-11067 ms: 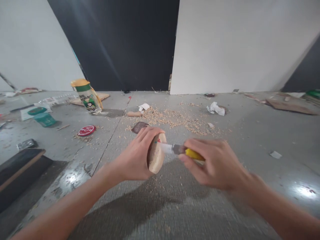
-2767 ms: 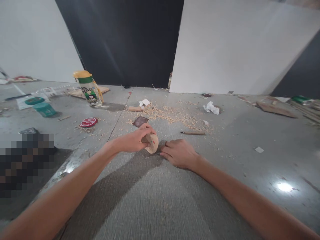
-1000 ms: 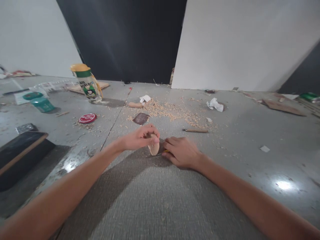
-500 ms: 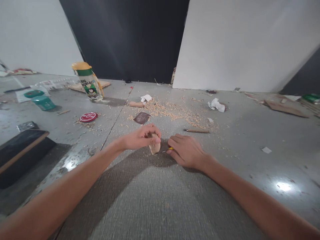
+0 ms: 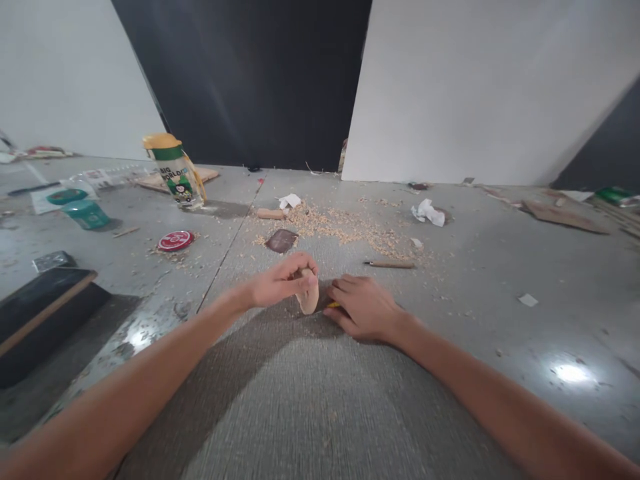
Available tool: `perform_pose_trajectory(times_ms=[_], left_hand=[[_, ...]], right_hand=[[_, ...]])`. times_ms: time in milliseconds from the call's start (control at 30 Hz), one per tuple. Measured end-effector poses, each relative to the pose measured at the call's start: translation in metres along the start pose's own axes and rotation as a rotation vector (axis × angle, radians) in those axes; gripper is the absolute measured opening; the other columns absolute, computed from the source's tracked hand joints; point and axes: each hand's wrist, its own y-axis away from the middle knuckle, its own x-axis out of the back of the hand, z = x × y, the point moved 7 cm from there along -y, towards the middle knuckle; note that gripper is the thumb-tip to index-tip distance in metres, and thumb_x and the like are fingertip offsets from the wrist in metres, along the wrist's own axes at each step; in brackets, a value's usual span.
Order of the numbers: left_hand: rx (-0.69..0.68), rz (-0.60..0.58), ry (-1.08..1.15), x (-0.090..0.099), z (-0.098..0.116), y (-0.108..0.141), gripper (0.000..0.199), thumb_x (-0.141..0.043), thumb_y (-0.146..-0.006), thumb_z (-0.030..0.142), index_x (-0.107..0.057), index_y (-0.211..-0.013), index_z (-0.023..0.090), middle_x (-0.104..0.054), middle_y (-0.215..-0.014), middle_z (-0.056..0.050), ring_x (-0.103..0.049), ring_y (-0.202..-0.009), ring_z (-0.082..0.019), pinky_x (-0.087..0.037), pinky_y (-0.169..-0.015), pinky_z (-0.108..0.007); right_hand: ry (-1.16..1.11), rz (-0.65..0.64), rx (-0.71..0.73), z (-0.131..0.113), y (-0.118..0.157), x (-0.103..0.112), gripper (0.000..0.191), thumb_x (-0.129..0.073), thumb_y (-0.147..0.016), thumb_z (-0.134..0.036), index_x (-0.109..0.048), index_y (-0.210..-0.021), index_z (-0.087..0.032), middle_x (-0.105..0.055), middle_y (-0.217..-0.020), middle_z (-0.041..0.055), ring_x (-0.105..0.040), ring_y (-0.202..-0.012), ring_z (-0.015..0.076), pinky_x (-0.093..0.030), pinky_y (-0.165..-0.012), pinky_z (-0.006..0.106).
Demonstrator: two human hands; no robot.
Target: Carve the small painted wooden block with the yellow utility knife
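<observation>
My left hand (image 5: 283, 280) pinches a small pale piece of carved wood (image 5: 309, 300) between thumb and fingers, holding it upright just over the grey floor. Close by on the right, my right hand (image 5: 367, 307) is closed around a thin tool with a yellow handle (image 5: 333, 305); most of it is hidden in the palm, and its tip is hard to make out. A wooden-handled carving tool (image 5: 390, 264) lies on the floor beyond the right hand. Past the left hand sits a flat dark brown piece (image 5: 281, 241).
Wood shavings (image 5: 345, 227) are scattered ahead, beside a wooden stick (image 5: 271, 214) and crumpled paper (image 5: 429, 212). To the left are a drink bottle (image 5: 177, 173), a teal container (image 5: 85, 213), a red round lid (image 5: 175, 241) and a black dustpan-like object (image 5: 45, 307).
The piece of wood has turned in my left hand and now shows a rounder side. The thin metal blade that showed before my right hand is no longer distinct. My view shifted slightly.
</observation>
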Motion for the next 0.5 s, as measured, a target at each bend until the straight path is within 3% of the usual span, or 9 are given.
perform_pose_trajectory(times_ms=[67, 200, 333, 500], left_hand=[[0.036, 0.005, 0.007, -0.002, -0.004, 0.001, 0.033, -0.06, -0.087, 0.046, -0.047, -0.099, 0.018, -0.047, -0.086, -0.002, -0.045, -0.074, -0.014, -0.039, -0.066, -0.027], [0.162, 0.091, 0.074, 0.003, -0.019, 0.003, 0.063, -0.08, -0.067, 0.038, -0.034, -0.106, 0.021, -0.043, -0.085, 0.003, -0.043, -0.07, -0.011, -0.038, -0.061, -0.025], [0.234, 0.121, 0.167, 0.005, -0.024, 0.004, 0.058, -0.071, -0.074, 0.039, -0.029, -0.109, 0.022, -0.039, -0.082, 0.004, -0.04, -0.067, -0.011, -0.035, -0.058, -0.025], [0.137, 0.089, 0.422, 0.0, -0.008, 0.003, 0.043, -0.059, -0.084, 0.038, -0.036, -0.117, 0.025, -0.042, -0.086, 0.001, -0.044, -0.073, -0.013, -0.039, -0.061, -0.026]], right_hand=[[-0.023, 0.021, -0.006, 0.004, 0.002, 0.001, 0.029, -0.049, -0.093, -0.04, -0.062, -0.089, -0.014, -0.067, -0.084, 0.0091, -0.059, -0.077, 0.0234, -0.034, -0.066, 0.033], [-0.091, 0.087, -0.021, 0.016, 0.011, 0.003, 0.032, -0.044, -0.094, -0.043, -0.059, -0.089, -0.015, -0.065, -0.076, 0.0075, -0.056, -0.067, 0.0212, -0.031, -0.062, 0.032], [-0.207, 0.192, -0.047, 0.027, 0.019, 0.008, 0.035, -0.035, -0.097, -0.044, -0.056, -0.092, -0.016, -0.065, -0.078, 0.0065, -0.056, -0.066, 0.0193, -0.034, -0.061, 0.031], [-0.365, 0.31, -0.133, 0.03, 0.02, 0.025, 0.032, -0.024, -0.103, -0.036, -0.05, -0.106, -0.017, -0.063, -0.089, 0.0077, -0.058, -0.077, 0.0185, -0.041, -0.068, 0.031]])
